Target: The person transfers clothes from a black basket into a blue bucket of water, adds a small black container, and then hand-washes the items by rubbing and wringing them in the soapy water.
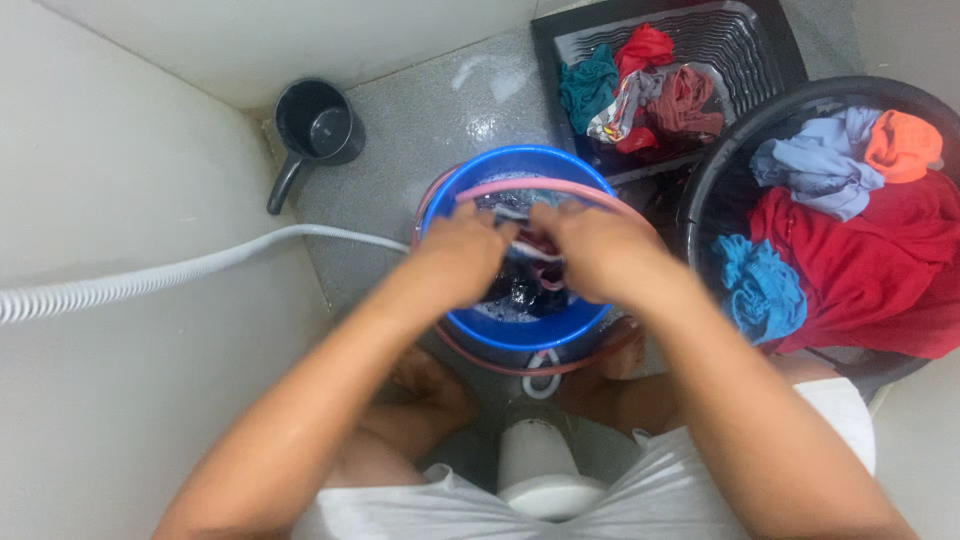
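- The bucket (520, 330) stands at the centre of the floor, between the person's feet.
- Both hands meet over it, the left hand (462, 250) at nine o'clock, the right hand (592, 252) at three, with a wet garment (535, 245) between them.
- A mug (318, 125) lies at ten o'clock of the bucket, beside the wall.
- A hose (180, 272) runs in from nine o'clock to the bucket.
- A tray (740, 45) of clothes sits at one o'clock.
- A basin (720, 170) of laundry sits at three o'clock, just beside the bucket.
- A stool (540, 470) sits at six o'clock.
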